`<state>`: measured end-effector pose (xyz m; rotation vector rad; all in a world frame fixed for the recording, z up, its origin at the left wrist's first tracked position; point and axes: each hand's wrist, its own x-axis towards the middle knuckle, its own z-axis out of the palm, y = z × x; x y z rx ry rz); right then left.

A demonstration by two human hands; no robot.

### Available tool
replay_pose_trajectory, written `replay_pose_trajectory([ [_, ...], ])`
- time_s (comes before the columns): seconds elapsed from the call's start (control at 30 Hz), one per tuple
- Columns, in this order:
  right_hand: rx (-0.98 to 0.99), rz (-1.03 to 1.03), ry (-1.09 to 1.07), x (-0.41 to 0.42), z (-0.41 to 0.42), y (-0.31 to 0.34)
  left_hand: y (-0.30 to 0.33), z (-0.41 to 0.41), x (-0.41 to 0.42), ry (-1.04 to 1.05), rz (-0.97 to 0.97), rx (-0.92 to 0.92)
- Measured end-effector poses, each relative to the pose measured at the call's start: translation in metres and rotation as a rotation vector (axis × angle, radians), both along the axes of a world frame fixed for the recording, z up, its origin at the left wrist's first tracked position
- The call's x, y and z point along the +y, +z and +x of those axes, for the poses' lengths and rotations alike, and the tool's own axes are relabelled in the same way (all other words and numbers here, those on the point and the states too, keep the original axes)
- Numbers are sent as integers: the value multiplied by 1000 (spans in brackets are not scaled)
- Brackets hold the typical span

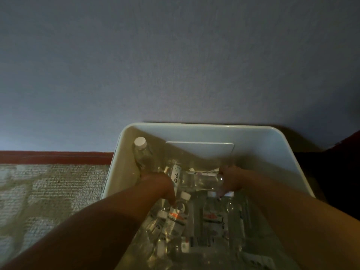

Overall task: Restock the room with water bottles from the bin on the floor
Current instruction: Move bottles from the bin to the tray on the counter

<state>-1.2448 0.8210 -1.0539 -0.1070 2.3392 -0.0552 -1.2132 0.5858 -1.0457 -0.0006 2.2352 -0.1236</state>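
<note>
Water bottles of clear plastic with white caps (176, 217) lie heaped in the white rectangular plastic bin (204, 127), which stands on the patterned beige carpet (48, 188) hard against the grey-blue wall (175, 55), with a red-brown skirting board (54, 157) running along the wall to its left. Most of the bottles lie on their sides across the near half of the bin, likely because they were tipped in loose. One white-capped bottle (141, 151) leans almost upright in the far left corner, propped there by the bin's walls.

Both arms reach down into the bin from the near edge. The left hand (157, 185) is sunk among the bottles at the left side, and its fingers seem to curl round a labelled clear bottle (176, 177) that tilts up beside it; the light is dim and the picture blurred, so I cannot tell for sure that they are closed on it. The right hand (232, 181) sits at the right end of a clear bottle lying crosswise (202, 181) between the two hands, and its fingers look wrapped about that end, though blur leaves this uncertain too.

Using both hands at once suggests gathering more than one bottle per trip. By my judgement the task is at its start: bottles are being picked, none yet carried into the room.
</note>
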Motion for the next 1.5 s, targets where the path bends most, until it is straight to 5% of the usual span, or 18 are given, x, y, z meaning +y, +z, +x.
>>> replay_pose_trajectory([
  [0.47, 37, -846, -521, 14, 8, 31, 36, -7, 0, 128, 232, 133],
  [0.63, 166, -1027, -681, -8, 8, 33, 67, -22, -15, 256, 410, 476],
  [1.0, 213, -1378, -762, -29, 2, 68, 110, -26, -31, 482, 1058, 673],
  [1.2, 380, -1590, -731, -9, 11, 213, 241, -13, 0, 478, 1553, 588],
  [1.5, 696, -1691, -665, 43, 72, 603, 598, 8, 78, 353, 1889, 352],
])
